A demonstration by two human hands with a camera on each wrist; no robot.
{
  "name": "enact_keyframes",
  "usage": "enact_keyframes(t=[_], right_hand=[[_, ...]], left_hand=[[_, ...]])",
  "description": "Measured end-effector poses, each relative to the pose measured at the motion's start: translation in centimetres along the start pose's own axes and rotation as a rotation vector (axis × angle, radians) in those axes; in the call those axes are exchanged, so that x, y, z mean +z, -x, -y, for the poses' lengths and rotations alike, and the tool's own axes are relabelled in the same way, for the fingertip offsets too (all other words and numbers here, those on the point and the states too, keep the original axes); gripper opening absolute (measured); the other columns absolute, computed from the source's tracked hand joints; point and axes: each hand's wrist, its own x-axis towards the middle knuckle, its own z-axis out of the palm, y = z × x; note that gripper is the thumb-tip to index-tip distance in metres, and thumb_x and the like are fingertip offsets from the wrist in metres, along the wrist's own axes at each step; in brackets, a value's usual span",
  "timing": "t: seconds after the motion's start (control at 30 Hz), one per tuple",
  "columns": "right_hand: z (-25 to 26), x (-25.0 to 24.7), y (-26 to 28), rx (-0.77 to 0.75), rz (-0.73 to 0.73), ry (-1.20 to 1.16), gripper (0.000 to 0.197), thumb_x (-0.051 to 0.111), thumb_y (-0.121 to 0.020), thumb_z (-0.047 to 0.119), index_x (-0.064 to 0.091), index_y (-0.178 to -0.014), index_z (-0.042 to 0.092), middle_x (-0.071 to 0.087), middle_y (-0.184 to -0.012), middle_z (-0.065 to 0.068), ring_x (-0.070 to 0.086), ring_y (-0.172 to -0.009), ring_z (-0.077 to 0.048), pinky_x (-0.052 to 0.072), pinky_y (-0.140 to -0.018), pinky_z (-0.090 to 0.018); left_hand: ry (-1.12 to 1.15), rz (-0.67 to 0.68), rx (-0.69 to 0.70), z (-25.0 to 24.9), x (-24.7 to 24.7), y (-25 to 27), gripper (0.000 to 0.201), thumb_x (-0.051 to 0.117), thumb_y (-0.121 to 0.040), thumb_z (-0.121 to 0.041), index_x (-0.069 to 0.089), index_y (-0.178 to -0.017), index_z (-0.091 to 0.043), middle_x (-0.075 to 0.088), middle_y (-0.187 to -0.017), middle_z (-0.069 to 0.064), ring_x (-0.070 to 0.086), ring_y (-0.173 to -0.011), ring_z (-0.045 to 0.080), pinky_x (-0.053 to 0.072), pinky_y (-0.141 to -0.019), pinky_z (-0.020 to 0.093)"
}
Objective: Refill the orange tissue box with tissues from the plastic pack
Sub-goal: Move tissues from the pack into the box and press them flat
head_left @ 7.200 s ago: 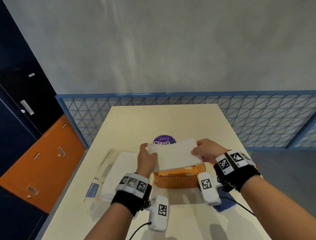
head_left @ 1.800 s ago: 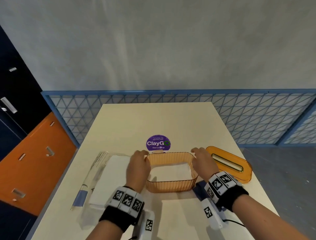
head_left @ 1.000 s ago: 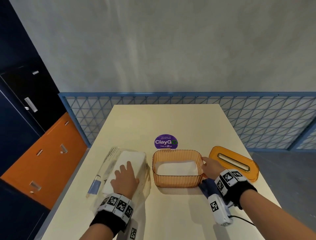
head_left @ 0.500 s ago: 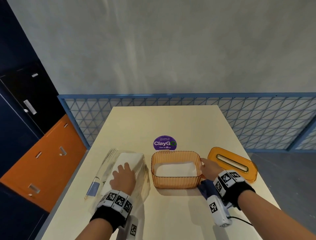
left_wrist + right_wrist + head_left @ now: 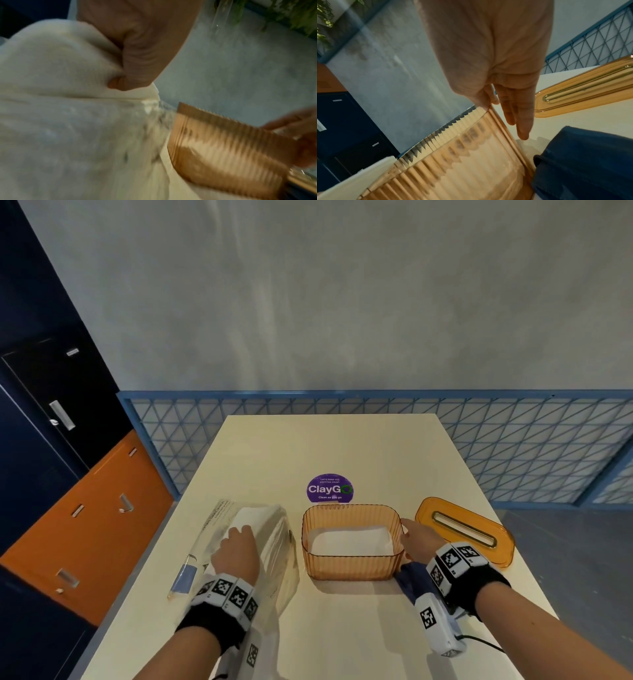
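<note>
Left hand [image 5: 236,553] inside the plastic pack [image 5: 274,546] near the tabletop's left edge, fingers curled into the white tissue stack [image 5: 56,83]. Right hand [image 5: 416,542] steadying the right wall of the orange tissue box [image 5: 352,563], thumb at the rim, fingers straight down outside. Box mid-table, open, partly filled with a low layer of tissues [image 5: 349,541]. Lid [image 5: 466,530] off, toward the right edge. Left to do, probably: more tissues in, lid on.
</note>
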Motion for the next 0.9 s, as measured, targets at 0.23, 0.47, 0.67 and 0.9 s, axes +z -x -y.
enact_keyframes(t=[0.23,0.47,0.67,0.9], right_hand=[[3.6,-2.5,1.3,-0.118,-0.251,-0.342,0.042,0.041,-0.099,0.028,0.046,-0.133,0.004,0.062,-0.116,-0.015,0.061,-0.101,-0.026,0.046,-0.093,-0.036],[9.9,-5.2,4.2,0.017,0.536,-1.088,0.066,0.031,-0.092,0.062,0.056,-0.102,0.001,0.064,-0.099,-0.023,0.066,-0.085,-0.038,0.056,-0.072,-0.043],[11.0,-6.2,4.3,-0.054,0.386,-0.896,0.039,0.046,-0.093,0.003,0.041,-0.131,-0.003,0.054,-0.116,-0.021,0.060,-0.088,-0.032,0.059,-0.063,-0.039],[10.4,-7.8,4.9,-0.187,0.272,-0.748,0.031,0.046,-0.092,0.003,0.049,-0.122,0.006,0.056,-0.113,-0.015,0.059,-0.096,-0.029,0.059,-0.070,-0.038]], left_hand=[[0.282,-0.314,0.114,0.8,-6.6,1.7,0.030,0.042,-0.090,-0.002,0.053,-0.115,-0.015,0.061,-0.098,0.006,0.061,-0.083,0.027,0.042,-0.060,0.031],[0.487,-0.369,0.453,-3.3,-6.5,4.6,0.047,0.048,-0.087,-0.003,0.049,-0.129,-0.024,0.056,-0.118,0.000,0.060,-0.095,0.025,0.052,-0.070,0.040],[0.584,-0.332,0.668,-4.8,-2.3,5.3,0.048,0.049,-0.084,-0.030,0.047,-0.131,-0.021,0.051,-0.133,0.002,0.054,-0.120,0.021,0.048,-0.093,0.030],[1.555,0.085,-0.008,-5.8,-3.0,4.5,0.038,0.032,-0.099,-0.040,0.038,-0.132,-0.021,0.047,-0.131,-0.002,0.048,-0.117,0.016,0.043,-0.097,0.031]])
